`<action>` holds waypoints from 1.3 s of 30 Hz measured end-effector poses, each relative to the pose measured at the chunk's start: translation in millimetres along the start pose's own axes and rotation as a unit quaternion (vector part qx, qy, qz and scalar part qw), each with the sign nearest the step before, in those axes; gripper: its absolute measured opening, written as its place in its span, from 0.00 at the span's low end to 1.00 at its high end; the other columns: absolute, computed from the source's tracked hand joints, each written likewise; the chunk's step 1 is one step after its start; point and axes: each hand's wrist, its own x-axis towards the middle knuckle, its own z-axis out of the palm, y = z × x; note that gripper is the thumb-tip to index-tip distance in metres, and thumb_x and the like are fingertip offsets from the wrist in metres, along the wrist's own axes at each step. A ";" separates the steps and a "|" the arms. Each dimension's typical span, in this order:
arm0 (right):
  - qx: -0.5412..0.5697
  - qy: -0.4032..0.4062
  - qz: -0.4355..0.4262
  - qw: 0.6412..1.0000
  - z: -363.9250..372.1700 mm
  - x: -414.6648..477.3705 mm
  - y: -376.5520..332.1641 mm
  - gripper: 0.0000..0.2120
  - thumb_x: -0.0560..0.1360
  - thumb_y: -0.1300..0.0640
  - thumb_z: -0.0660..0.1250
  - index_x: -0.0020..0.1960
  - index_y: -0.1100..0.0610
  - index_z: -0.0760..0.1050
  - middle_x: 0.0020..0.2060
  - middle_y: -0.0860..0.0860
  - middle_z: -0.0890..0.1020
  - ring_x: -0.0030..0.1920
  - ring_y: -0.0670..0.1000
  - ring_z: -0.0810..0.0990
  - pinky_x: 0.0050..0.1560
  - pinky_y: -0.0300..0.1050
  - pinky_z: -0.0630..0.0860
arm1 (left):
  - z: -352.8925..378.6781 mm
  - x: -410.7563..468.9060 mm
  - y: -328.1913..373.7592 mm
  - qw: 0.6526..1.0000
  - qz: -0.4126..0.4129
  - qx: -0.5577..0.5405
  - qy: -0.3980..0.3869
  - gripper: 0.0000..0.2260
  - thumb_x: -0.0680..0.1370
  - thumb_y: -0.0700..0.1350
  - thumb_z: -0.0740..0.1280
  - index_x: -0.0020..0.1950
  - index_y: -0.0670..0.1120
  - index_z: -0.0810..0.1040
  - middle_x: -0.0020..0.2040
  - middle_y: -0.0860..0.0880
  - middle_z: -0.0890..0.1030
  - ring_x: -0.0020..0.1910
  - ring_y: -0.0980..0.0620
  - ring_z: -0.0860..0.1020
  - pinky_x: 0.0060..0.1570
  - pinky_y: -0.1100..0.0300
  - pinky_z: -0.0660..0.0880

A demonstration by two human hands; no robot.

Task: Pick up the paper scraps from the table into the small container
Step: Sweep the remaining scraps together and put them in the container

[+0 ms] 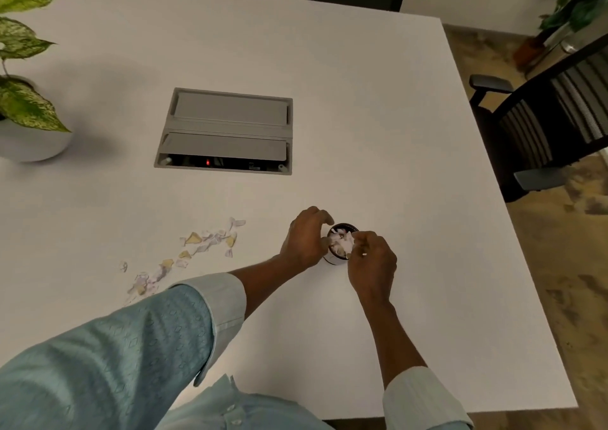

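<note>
Spotted small round dark-rimmed container (332, 260) upright on white counter (394, 133), with left hand (304, 240) curled against its side, grip unclear, right hand (373, 263) pinching white paper scrap (348, 243) over its mouth, and torn pastel paper scraps (200, 244) strewn well left.

A white table (378, 133) has a grey cable box (227, 130) recessed at its middle. Nearer than the box and slightly left, paper scraps (204, 242) lie in a loose trail. Nearer and right stands the small container (334, 258). Far left of the box sits a white plant pot (36, 143).
</note>
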 end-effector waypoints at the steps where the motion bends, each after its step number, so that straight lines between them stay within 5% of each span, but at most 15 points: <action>1: 0.008 0.005 -0.007 1.000 1.4 -4.0 -2.6 0.08 0.77 0.65 0.68 0.52 0.56 0.82 0.46 0.53 0.84 0.44 0.53 0.84 0.44 0.47 0.81 | -4.9 -6.5 -7.9 1.000 -0.011 0.005 0.005 0.16 0.73 0.41 0.77 0.59 0.45 0.80 0.55 0.48 0.80 0.54 0.49 0.78 0.55 0.53 0.76; 6: 0.049 -0.022 -0.039 0.998 18.3 -32.4 -17.4 0.07 0.75 0.65 0.72 0.47 0.53 0.82 0.42 0.48 0.84 0.36 0.40 0.78 0.41 0.24 0.71 | -34.7 -54.9 -61.9 0.993 -0.116 -0.012 0.015 0.02 0.74 0.44 0.74 0.46 0.48 0.83 0.43 0.52 0.85 0.43 0.52 0.82 0.47 0.51 0.81; 10: 0.065 -0.126 -0.063 0.988 44.7 -59.6 -27.3 0.08 0.75 0.64 0.71 0.48 0.52 0.82 0.43 0.45 0.84 0.40 0.42 0.82 0.44 0.44 0.82 | -57.5 -111.7 -110.9 0.978 -0.210 -0.013 -0.003 0.03 0.76 0.45 0.73 0.42 0.48 0.84 0.39 0.53 0.85 0.40 0.53 0.83 0.46 0.51 0.82; 14: 0.007 -0.240 -0.103 0.965 76.5 -84.4 -39.4 0.08 0.75 0.58 0.73 0.51 0.48 0.81 0.44 0.44 0.82 0.41 0.42 0.82 0.47 0.46 0.82 | -78.9 -177.2 -157.7 0.969 -0.246 0.028 0.028 0.05 0.76 0.50 0.74 0.46 0.50 0.80 0.45 0.57 0.81 0.46 0.54 0.79 0.47 0.52 0.79; 18: -0.068 -0.339 -0.129 0.929 106.0 -97.3 -51.6 0.13 0.74 0.52 0.74 0.57 0.45 0.77 0.48 0.44 0.79 0.43 0.42 0.81 0.49 0.43 0.80 | -92.4 -229.2 -189.3 0.955 -0.270 0.117 0.036 0.24 0.72 0.60 0.76 0.62 0.50 0.76 0.60 0.54 0.74 0.62 0.51 0.71 0.46 0.51 0.79; 24: -0.135 -0.401 -0.159 0.892 142.4 -95.3 -72.1 0.25 0.74 0.50 0.74 0.68 0.49 0.71 0.59 0.50 0.77 0.56 0.51 0.81 0.59 0.51 0.79 | -88.4 -260.4 -210.6 0.924 -0.358 0.130 0.042 0.45 0.67 0.63 0.79 0.73 0.41 0.66 0.70 0.44 0.66 0.70 0.44 0.66 0.52 0.48 0.81; 30: -0.181 -0.405 -0.183 0.877 171.9 -84.9 -86.0 0.42 0.74 0.44 0.74 0.80 0.55 0.58 0.74 0.54 0.65 0.76 0.55 0.64 0.71 0.51 0.70 | -74.0 -261.4 -219.2 0.929 -0.349 0.113 0.037 0.43 0.71 0.55 0.79 0.77 0.41 0.62 0.75 0.41 0.61 0.75 0.42 0.61 0.71 0.51 0.71; 35: -0.210 -0.397 -0.209 0.869 191.0 -75.2 -100.9 0.51 0.71 0.39 0.75 0.81 0.56 0.51 0.79 0.54 0.57 0.78 0.56 0.57 0.68 0.56 0.73 | -74.8 -249.7 -216.8 0.937 -0.334 0.100 0.033 0.43 0.70 0.60 0.79 0.74 0.41 0.64 0.71 0.43 0.63 0.70 0.43 0.63 0.66 0.51 0.74; 39: -0.230 -0.393 -0.236 0.859 204.7 -73.5 -111.7 0.49 0.70 0.38 0.76 0.79 0.57 0.55 0.77 0.52 0.61 0.75 0.56 0.59 0.60 0.56 0.78 | -69.8 -237.2 -212.7 0.932 -0.346 0.099 0.051 0.37 0.70 0.59 0.79 0.68 0.42 0.68 0.66 0.44 0.66 0.63 0.45 0.67 0.60 0.53 0.76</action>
